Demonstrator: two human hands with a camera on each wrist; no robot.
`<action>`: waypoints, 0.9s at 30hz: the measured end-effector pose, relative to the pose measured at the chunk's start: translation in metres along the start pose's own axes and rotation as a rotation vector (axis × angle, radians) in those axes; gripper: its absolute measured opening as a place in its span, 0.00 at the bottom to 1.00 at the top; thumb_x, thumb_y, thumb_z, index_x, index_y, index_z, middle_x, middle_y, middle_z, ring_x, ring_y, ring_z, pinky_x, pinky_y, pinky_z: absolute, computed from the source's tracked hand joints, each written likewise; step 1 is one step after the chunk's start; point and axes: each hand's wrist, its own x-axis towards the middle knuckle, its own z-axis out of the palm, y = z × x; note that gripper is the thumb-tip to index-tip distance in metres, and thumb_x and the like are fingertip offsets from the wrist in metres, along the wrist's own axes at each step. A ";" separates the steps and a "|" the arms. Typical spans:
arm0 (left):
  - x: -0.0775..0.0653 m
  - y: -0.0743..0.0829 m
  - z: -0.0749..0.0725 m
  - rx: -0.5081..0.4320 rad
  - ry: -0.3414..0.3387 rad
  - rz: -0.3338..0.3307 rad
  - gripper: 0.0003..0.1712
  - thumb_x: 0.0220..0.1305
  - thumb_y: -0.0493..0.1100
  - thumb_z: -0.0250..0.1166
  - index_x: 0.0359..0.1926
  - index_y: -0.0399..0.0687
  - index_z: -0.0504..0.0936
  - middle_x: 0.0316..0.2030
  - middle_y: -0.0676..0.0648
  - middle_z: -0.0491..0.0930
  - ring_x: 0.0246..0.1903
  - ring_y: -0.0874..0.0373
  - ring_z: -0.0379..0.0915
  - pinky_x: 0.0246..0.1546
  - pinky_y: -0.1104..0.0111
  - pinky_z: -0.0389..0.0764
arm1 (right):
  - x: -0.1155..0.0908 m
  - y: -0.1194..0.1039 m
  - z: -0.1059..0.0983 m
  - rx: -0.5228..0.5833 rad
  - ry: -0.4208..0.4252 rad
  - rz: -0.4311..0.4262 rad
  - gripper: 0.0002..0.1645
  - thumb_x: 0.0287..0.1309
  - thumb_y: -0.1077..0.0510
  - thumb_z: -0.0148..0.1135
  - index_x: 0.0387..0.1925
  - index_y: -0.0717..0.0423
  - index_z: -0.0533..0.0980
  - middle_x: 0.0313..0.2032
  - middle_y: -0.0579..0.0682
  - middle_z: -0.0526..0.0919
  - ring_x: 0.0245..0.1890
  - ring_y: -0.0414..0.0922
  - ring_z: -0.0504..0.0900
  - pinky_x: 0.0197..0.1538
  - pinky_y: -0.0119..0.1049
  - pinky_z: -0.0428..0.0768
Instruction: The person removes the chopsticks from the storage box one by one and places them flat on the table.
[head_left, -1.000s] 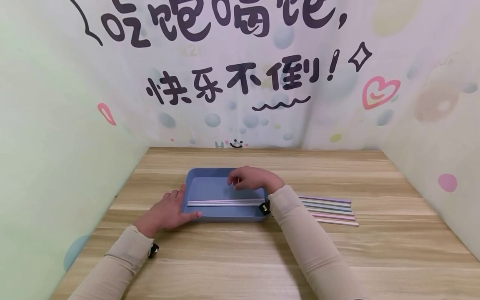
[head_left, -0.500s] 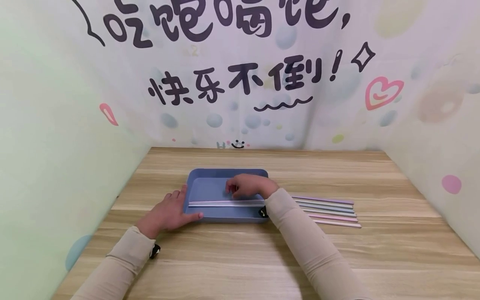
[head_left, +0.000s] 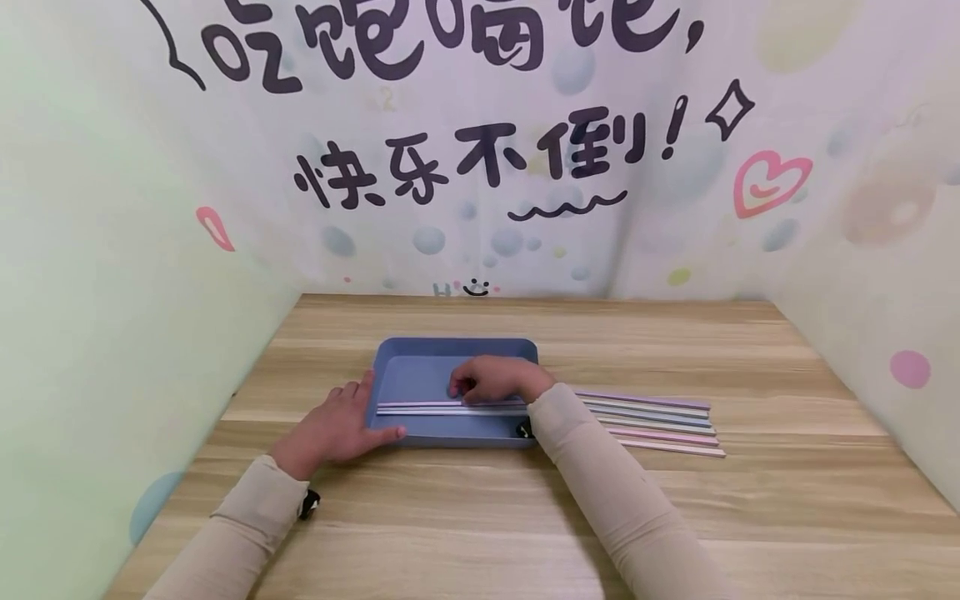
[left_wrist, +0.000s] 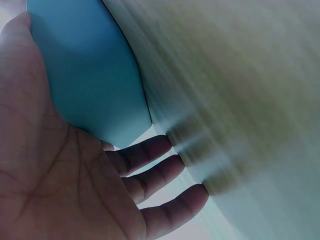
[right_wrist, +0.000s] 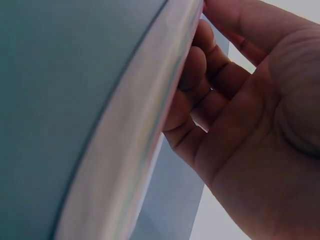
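A blue rectangular tray [head_left: 416, 373] sits on the table, with a few thin pale chopsticks [head_left: 420, 408] lying lengthwise in it. At the tray's near left corner rests my left hand [head_left: 333, 425], thumb on the front rim and fingers along the outer side. The left wrist view shows those fingers loosely extended past the tray wall [left_wrist: 90, 70]. Over the tray's middle, my right hand [head_left: 495, 378] holds the chopsticks with curled fingers and thumb. In the right wrist view its fingers [right_wrist: 192, 67] touch the side of the chopstick bundle [right_wrist: 135, 120]; the thumb tip's contact is partly hidden.
More pastel chopsticks [head_left: 660, 417] lie side by side on the wood-grain table [head_left: 450, 517] right of the tray, their left ends hidden by my right sleeve [head_left: 615, 483]. A printed cloth wall [head_left: 480, 242] stands behind the table, with pale walls at both sides.
My right hand has come down and slightly toward me, from above the tray's back part to the chopsticks. The left hand stays at the tray corner.
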 end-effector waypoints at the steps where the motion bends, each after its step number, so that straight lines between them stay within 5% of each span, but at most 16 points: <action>1: -0.001 0.000 -0.001 0.002 0.001 0.000 0.68 0.58 0.77 0.58 0.74 0.26 0.46 0.62 0.22 0.64 0.61 0.28 0.62 0.57 0.43 0.70 | 0.000 -0.001 0.000 -0.001 0.000 0.000 0.06 0.63 0.65 0.64 0.39 0.51 0.80 0.31 0.44 0.77 0.34 0.40 0.73 0.39 0.32 0.71; 27: -0.001 -0.003 0.000 0.012 -0.013 -0.013 0.69 0.57 0.79 0.56 0.74 0.26 0.46 0.63 0.23 0.64 0.61 0.29 0.62 0.55 0.43 0.71 | 0.004 0.002 0.003 -0.028 0.066 0.018 0.09 0.63 0.66 0.61 0.36 0.47 0.79 0.27 0.43 0.75 0.30 0.40 0.73 0.35 0.31 0.71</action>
